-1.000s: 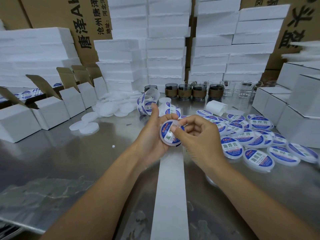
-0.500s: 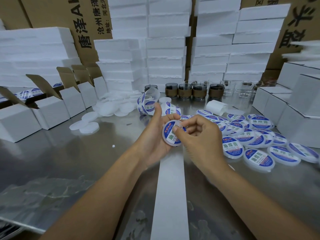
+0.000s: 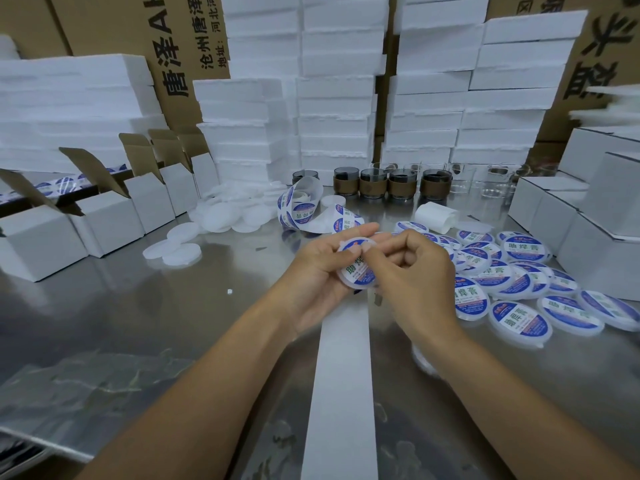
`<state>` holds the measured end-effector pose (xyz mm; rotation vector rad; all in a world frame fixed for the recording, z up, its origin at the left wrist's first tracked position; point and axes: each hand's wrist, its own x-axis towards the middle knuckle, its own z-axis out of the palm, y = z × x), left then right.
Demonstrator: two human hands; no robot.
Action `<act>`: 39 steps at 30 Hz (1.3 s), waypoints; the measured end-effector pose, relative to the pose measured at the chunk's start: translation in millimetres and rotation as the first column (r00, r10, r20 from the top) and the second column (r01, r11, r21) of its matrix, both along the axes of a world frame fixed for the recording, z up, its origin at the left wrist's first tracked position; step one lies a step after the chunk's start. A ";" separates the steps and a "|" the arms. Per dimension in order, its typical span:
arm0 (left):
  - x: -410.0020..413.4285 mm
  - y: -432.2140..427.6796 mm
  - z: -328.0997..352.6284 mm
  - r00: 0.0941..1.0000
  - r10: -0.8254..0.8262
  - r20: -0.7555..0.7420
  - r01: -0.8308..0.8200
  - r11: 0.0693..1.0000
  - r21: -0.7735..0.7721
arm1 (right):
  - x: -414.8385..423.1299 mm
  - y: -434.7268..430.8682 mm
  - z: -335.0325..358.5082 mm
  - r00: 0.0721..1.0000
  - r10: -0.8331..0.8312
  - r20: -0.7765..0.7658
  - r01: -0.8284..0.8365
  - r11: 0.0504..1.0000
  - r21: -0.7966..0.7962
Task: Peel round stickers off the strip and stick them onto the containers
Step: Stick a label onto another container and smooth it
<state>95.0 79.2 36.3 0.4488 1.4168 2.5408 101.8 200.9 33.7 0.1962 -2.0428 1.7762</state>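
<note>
Steel table [image 3: 121,323]: boxes [image 3: 104,220] left, containers [image 3: 519,323] right.

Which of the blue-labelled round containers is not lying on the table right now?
The container held in the left hand, right hand pressing its label; the other containers lie heaped on the table.

1. Carton at back left [image 3: 173,64]: large black "唐泽" and "A". Smaller print beside them reads "沧州唐泽" and "地址: 河北河", cut off at the top edge.
2. Carton at back right [image 3: 594,64]: large black "头盔".
3. Stickered lids [image 3: 518,322] lying at right: green "助焊膏"; the small print is unreadable.
4. Held lid [image 3: 358,273]: "助焊" shows, the rest is covered.
</note>
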 end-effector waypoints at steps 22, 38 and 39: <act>-5.2 -4.6 -7.0 0.995 0.099 -0.032 -0.101 0.991 -0.090 | -8.2 13.3 4.1 0.928 0.280 0.245 -0.285 0.958 -0.015; -6.3 -1.5 -6.4 0.975 0.216 -0.047 -0.219 0.971 -0.093 | -9.1 10.8 1.3 0.955 0.280 0.102 -0.286 0.957 0.051; -6.0 -1.3 -7.8 0.968 0.242 -0.068 -0.250 0.956 -0.155 | -9.2 10.9 1.6 0.960 0.264 0.099 -0.268 0.963 0.028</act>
